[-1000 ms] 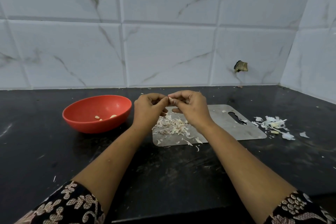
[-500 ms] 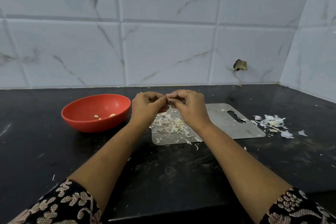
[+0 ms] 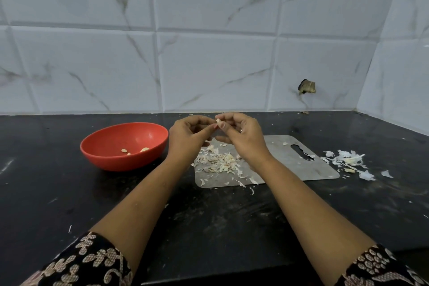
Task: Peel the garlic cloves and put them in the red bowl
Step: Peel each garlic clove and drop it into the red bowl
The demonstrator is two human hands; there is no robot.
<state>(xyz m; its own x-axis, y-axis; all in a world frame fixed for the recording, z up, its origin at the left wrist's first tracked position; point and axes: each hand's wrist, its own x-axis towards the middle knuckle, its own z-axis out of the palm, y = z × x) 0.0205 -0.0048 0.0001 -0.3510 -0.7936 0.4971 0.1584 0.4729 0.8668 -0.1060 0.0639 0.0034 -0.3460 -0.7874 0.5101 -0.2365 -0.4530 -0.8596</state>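
My left hand [image 3: 189, 137] and my right hand [image 3: 241, 138] meet above the far end of a steel cutting board [image 3: 292, 165]. Between their fingertips they pinch one small pale garlic clove [image 3: 218, 120]. Below the hands a heap of garlic skins [image 3: 219, 160] lies on the board. The red bowl [image 3: 116, 153] stands on the black counter to the left of my left hand, with a few peeled cloves [image 3: 134, 150] on its bottom.
To the right of the board lie more white skins and garlic pieces [image 3: 348, 161]. The black counter [image 3: 220, 220] runs to a tiled wall behind and a side wall at the right. Small skin flakes dot the counter.
Both hands have stayed together over the board, fingers working on the clove; it now shows a little more at the fingertips. Bowl and board have not moved.
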